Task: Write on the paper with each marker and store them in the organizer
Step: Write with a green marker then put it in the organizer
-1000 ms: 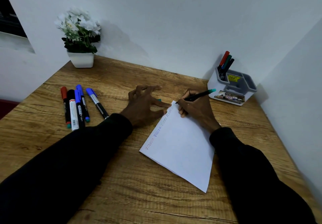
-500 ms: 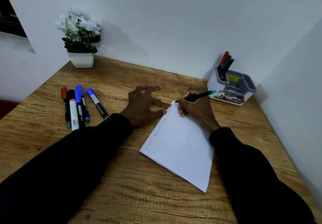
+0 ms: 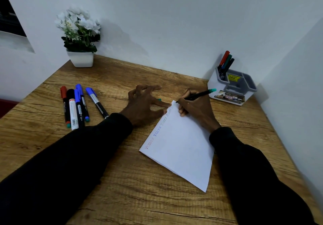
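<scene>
R hand (image 3: 195,109) grips marker (image 3: 197,95) | tip on paper (image 3: 180,147) | L hand (image 3: 145,104) pins edge

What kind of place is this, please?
Probably a small writing desk in a room corner; home or office, I cannot tell. A wooden table stands against white walls, with an organizer holding markers, a potted plant, and paper that the right hand writes on with a marker.
</scene>
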